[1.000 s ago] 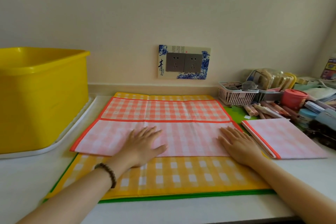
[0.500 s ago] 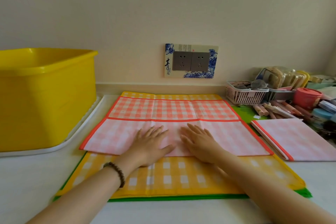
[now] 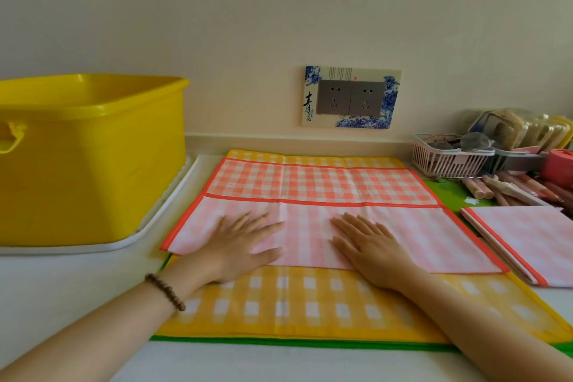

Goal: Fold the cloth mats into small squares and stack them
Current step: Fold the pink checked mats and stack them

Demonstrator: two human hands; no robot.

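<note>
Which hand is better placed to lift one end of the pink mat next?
Probably the left hand: it lies nearer the left end of the pink mat, while the right hand rests near the middle.

- A single view, from a camera worn on the person's head, looks forward and down across the desk (image 3: 62,288) toward the wall (image 3: 279,9).
- It is close in: the forearms enter at the bottom edge, and the left hand (image 3: 242,242) and right hand (image 3: 372,251) lie mid-frame.
- The wide angle takes in the bin (image 3: 93,149) at far left and the basket (image 3: 449,158) at far right.
</note>
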